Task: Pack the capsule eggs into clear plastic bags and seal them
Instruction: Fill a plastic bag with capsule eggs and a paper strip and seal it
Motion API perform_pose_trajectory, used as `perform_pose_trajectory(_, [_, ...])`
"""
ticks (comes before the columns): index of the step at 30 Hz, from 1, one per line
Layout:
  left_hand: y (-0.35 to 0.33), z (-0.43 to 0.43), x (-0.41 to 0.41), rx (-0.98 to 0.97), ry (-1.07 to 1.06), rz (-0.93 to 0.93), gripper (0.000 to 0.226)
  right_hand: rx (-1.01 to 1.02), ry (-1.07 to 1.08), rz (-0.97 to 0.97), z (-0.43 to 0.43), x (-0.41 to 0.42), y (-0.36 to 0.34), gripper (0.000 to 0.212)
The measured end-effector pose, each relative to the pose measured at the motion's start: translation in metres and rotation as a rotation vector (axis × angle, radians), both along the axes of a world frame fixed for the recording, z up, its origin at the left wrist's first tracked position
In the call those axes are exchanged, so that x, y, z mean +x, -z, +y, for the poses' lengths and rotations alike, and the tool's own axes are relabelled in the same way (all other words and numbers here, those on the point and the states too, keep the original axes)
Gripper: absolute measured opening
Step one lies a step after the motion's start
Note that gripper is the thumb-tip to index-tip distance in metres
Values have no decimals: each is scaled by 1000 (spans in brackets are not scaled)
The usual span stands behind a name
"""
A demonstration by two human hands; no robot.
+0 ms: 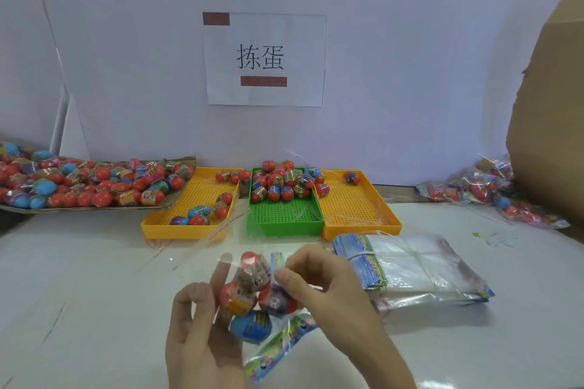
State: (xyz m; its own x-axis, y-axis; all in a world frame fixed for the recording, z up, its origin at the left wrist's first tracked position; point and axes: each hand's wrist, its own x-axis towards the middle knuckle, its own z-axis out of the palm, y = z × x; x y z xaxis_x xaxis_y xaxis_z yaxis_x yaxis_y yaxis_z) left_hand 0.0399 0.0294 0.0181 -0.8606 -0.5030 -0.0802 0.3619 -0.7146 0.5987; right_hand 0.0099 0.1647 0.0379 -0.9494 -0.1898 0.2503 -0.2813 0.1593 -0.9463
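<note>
A clear plastic bag [278, 347] with a printed colourful edge is held low in the middle of the head view, with several capsule eggs [252, 287] inside it, red, orange and blue. My left hand [202, 328] supports the bag from the left, fingers partly straight against it. My right hand [331, 294] pinches the bag's upper edge between thumb and fingers. More capsule eggs fill the far half of the green tray [286, 221]. The left yellow tray [177, 224] holds several eggs, and the right yellow tray [357, 218] holds one.
A bundled stack of empty bags [414, 265] lies right of my hands. Loose eggs heap on cardboard [79, 183] at far left. Filled bags [493, 189] pile at far right beside a large cardboard box [550, 104]. A paper sign [265, 58] hangs on the wall.
</note>
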Motion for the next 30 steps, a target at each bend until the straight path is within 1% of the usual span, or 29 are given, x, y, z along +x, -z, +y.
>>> perform_pose_trajectory(2, [-1,1,0,5,-25,-22,7,11,54,30,-2,0,1,18])
perform_pose_trajectory(3, [-3,3,0,12,-24,-28,1,-12,76,50,-4,1,0,19])
perform_pose_trajectory(5, [-4,6,-1,10,-6,-39,12,-67,58,71,-7,1,-1,18])
perform_pose_trajectory(6, [-4,6,-1,14,-3,-44,14,-77,38,79,-7,0,-1,18])
perform_pose_trajectory(9, [-7,2,-1,11,-25,-53,7,-119,99,106,-3,-1,-1,23])
perform_pose_trajectory(10, [-8,2,-1,12,-30,-66,7,-130,91,107,-3,0,-1,23])
perform_pose_trajectory(12, [-10,4,0,7,-27,-67,4,-148,0,103,-5,1,-3,20])
perform_pose_trajectory(13, [-11,4,0,-6,-31,-65,6,-151,-9,115,-6,0,-3,20])
perform_pose_trajectory(15, [-13,2,1,-39,-63,-78,9,-151,58,146,-4,-2,0,24])
perform_pose_trajectory(16, [-14,2,1,-54,-87,-90,9,-156,57,147,-3,-2,-1,24])
perform_pose_trajectory(19, [-18,6,3,-80,-130,-90,7,-202,-165,91,-5,5,-8,18])
perform_pose_trajectory(20, [-19,6,4,-103,-142,-86,10,-208,-169,96,-4,5,-9,18])
perform_pose_trajectory(22, [-21,5,4,-146,-180,-89,11,-182,-33,139,1,2,-8,21])
perform_pose_trajectory(23, [-21,4,4,-150,-191,-90,9,-181,2,149,4,0,-7,20])
perform_pose_trajectory(24, [-21,4,4,-147,-191,-88,7,-186,-13,155,4,0,-6,20])
perform_pose_trajectory(27, [-17,8,4,-175,-185,-83,8,-121,-183,112,5,0,-5,18])
perform_pose_trajectory(29, [-14,6,5,-249,-230,-81,9,-86,-141,96,14,-1,-5,12])
perform_pose_trajectory(30, [-13,3,4,-296,-254,-68,9,-109,-89,91,21,-2,-6,15])
